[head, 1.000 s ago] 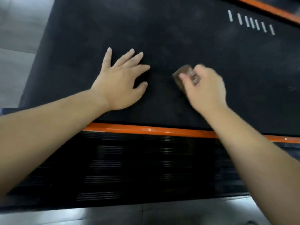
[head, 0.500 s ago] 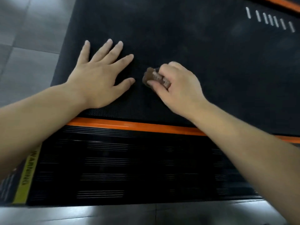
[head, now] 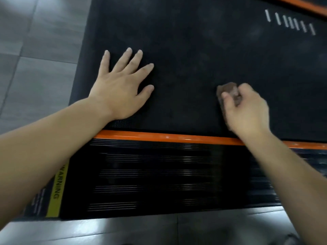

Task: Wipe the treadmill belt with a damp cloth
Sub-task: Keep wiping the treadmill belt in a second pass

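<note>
Both busy: left hand splayed flat, bracing on belt; right hand clenched around cloth, scrubbing.

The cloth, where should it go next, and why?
Probably farther right. The right hand presses the cloth on the belt, the left hand lies flat to its left, and dull smudges show toward the white marks.
</note>
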